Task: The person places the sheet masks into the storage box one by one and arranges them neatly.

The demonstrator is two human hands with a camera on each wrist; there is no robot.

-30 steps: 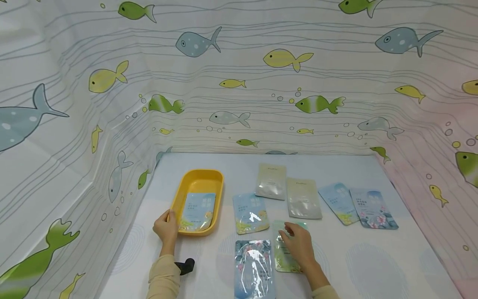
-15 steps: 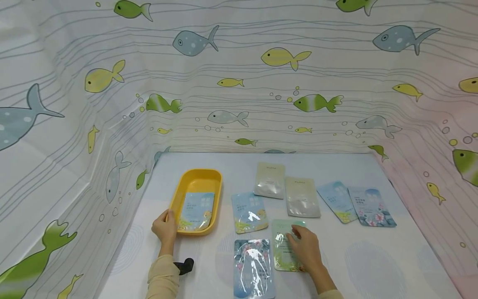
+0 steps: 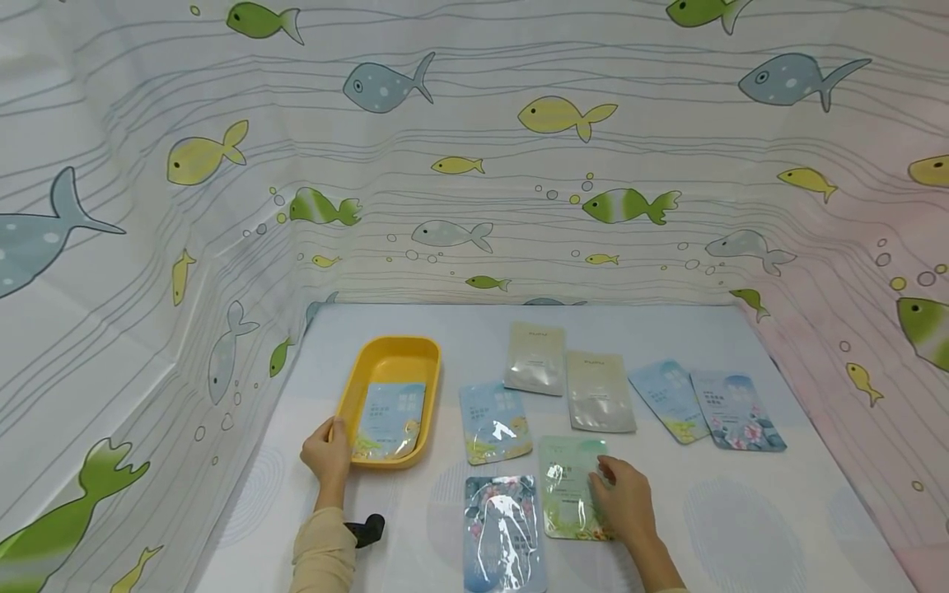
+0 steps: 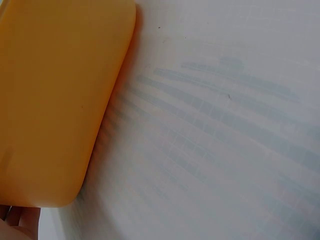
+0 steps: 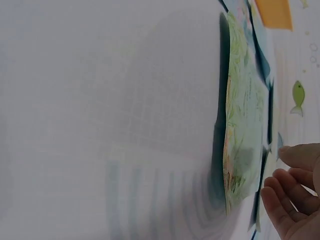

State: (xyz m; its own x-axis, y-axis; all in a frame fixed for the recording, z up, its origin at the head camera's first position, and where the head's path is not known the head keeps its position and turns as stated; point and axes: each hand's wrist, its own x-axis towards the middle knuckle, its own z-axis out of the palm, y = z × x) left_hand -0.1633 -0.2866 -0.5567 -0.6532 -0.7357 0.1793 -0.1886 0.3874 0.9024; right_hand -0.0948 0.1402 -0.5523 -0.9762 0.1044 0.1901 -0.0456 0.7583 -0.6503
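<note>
Right hand [image 3: 626, 502] on green sachet [image 3: 571, 486], left hand [image 3: 329, 453] on yellow tray [image 3: 389, 362].
Head: R fingers relaxed, flat on sachet's right edge, near table [image 3: 741, 511] front edge; L thumb curled over tray's near-left rim. L wrist: tray wall [image 4: 55, 100], fingertips only. R wrist: sachet [image 5: 242, 125], fingers [image 5: 290, 200] loosely curled beside it.

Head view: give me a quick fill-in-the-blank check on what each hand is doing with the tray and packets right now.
1. The left hand holds the rim of the ____ tray.
2. Inside the tray lies ____ packet.
3. The right hand rests on the right edge of the ____ packet.
4. The two beige packets lie ____ from the person than the green one.

Missing words: yellow; one; green; farther
</note>
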